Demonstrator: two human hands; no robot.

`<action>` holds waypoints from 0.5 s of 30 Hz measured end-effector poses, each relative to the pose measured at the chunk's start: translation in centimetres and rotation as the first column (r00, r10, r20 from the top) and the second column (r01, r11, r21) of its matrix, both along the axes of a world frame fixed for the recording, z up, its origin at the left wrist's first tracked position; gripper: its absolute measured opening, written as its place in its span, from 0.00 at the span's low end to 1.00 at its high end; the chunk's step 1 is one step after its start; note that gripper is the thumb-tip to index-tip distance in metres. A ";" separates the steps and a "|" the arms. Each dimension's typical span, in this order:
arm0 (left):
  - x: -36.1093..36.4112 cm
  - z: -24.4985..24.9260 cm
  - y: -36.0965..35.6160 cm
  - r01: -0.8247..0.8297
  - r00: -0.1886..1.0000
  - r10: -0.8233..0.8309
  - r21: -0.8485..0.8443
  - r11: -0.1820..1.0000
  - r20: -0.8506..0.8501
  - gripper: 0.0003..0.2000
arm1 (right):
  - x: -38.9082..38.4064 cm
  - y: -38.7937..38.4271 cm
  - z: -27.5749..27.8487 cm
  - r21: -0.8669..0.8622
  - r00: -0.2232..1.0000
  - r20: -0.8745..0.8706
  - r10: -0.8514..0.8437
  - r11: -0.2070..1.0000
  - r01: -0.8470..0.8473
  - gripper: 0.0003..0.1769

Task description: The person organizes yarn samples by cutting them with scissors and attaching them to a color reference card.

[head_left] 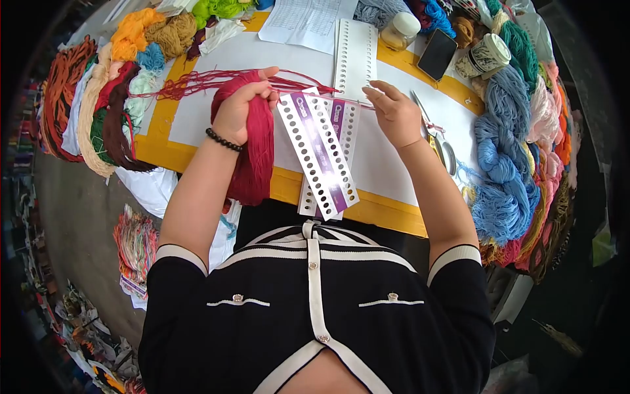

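A crimson skein of embroidery thread (254,164) hangs from my left hand (237,111), which is closed around its upper part and wears a dark bead bracelet. Loose crimson strands (187,84) trail leftward over the table. My right hand (396,117) pinches a thin strand stretched across from the left hand. Below the strand lies a white thread card (321,157) with a purple stripe and rows of punched holes. Another such card (349,128) is partly hidden under it. A longer white punched card (355,56) extends toward the back.
Scissors (434,134) lie right of my right hand. A phone (437,55), a lidded jar (401,31) and a patterned cup (483,56) stand behind. Blue skeins (505,171) line the right edge; a brown-orange skein (65,98) hangs at left. Printed paper (298,25) lies at the back.
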State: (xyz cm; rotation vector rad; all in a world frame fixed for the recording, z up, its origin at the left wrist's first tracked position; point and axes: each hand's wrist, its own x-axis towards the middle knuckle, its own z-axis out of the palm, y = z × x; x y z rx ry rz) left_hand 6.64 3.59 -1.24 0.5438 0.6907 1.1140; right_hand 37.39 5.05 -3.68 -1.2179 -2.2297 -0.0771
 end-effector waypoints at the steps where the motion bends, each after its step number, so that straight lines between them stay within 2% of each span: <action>1: -0.2 0.1 -0.2 -0.001 1.000 0.001 0.000 1.000 -0.004 0.20 | -0.2 0.0 -0.1 -0.013 1.000 -0.010 -0.020 1.000 0.020 0.15; 2: -0.2 0.4 -0.5 0.054 0.997 -0.055 0.027 0.998 0.061 0.20 | -1.3 -0.2 0.3 -0.040 1.000 -0.015 -0.012 0.999 0.011 0.20; 3: -0.2 0.9 -0.7 0.106 0.986 -0.113 0.061 0.992 0.125 0.20 | -2.3 -0.3 0.8 -0.037 1.000 -0.017 -0.008 0.999 0.008 0.20; 5: 0.8 1.6 -1.4 0.116 0.987 -0.124 0.079 0.990 0.102 0.20 | -4.0 -0.4 1.7 -0.031 0.998 0.066 0.026 0.999 -0.024 0.23; 7: 1.4 1.9 -1.9 0.093 0.992 -0.099 0.071 0.993 0.074 0.19 | -4.6 -0.1 2.0 0.033 0.994 0.076 0.079 0.996 -0.081 0.25; 9: 1.6 1.9 -1.9 0.075 0.996 -0.078 0.089 0.993 0.035 0.18 | -4.5 0.2 2.1 0.189 0.976 0.089 0.200 0.958 -0.214 0.26; 11: 0.9 1.4 -1.6 -0.070 0.993 0.071 0.013 0.997 -0.090 0.18 | -3.8 0.1 2.2 0.204 0.977 0.069 0.202 0.956 -0.213 0.27; 13: -1.2 1.1 -1.6 -0.113 0.983 0.117 0.034 0.993 -0.143 0.16 | -2.2 0.3 2.0 0.169 0.987 0.112 0.112 0.977 -0.130 0.25; 15: -4.3 0.6 -1.7 -0.166 0.986 0.165 -0.032 0.986 -0.035 0.16 | -0.6 0.1 1.8 0.144 0.990 0.113 0.085 0.984 -0.101 0.22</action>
